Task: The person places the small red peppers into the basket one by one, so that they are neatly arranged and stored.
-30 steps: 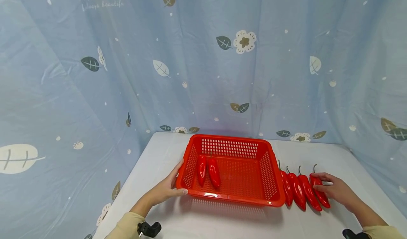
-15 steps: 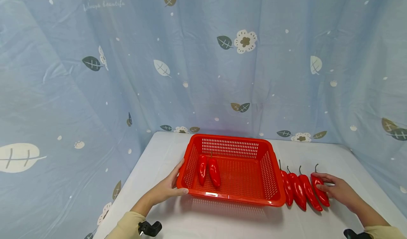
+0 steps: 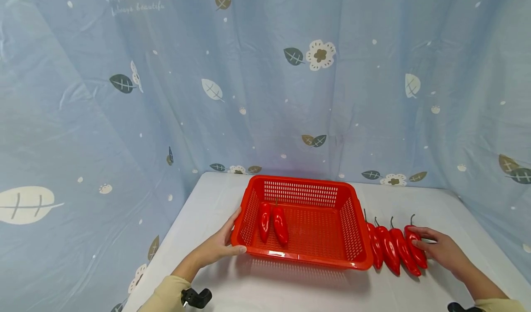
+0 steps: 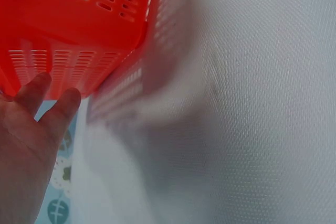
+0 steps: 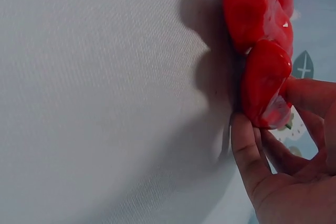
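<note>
A red plastic basket (image 3: 315, 231) stands on the white table, with two red peppers (image 3: 280, 224) lying side by side toward its left end. My left hand (image 3: 215, 247) touches the basket's near left corner, fingers along the side wall and thumb against the front rim. In the left wrist view, the visible fingers look straight against the perforated wall. To the right of the basket, my right hand (image 3: 444, 252) grips the rightmost red pepper (image 3: 415, 245), thumb on top and fingers around its outer side. That pepper lies against its neighbour in the right wrist view.
Several red peppers (image 3: 387, 247) form a row beside the basket's right wall, stems pointing away from me. A blue patterned curtain (image 3: 265, 95) hangs behind and around the white table (image 3: 290, 293).
The rightmost pepper has shifted slightly left toward its neighbour, with my right hand on it. My left hand and the basket stay in place.
</note>
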Available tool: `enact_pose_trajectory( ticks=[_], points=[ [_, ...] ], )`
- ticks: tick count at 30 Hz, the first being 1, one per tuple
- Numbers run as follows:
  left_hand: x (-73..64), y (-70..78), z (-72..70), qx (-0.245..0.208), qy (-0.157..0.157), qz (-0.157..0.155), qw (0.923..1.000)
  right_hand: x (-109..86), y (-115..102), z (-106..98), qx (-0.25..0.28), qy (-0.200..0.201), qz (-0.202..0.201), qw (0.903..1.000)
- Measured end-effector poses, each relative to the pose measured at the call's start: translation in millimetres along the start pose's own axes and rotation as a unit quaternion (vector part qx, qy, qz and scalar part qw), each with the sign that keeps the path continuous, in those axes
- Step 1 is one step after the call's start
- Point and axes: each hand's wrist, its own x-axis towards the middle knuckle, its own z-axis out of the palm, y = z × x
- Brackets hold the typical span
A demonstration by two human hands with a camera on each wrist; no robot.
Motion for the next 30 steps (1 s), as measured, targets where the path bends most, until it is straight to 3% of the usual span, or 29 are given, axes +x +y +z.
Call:
enact_pose_trajectory(
  ticks=[7, 30],
  points=[
    [0.6, 1.1, -0.5, -0.006, -0.008, 0.002, 1.0, -0.4, -5.3, -0.5, -0.022, 0.009, -0.002, 0.9997],
    [0.2, -1.4, -0.3, -0.006, 0.001, -0.001, 1.0, -10.3, -44.1, 2.0, -0.001, 0.017, -0.036, 0.9992]
  ],
)
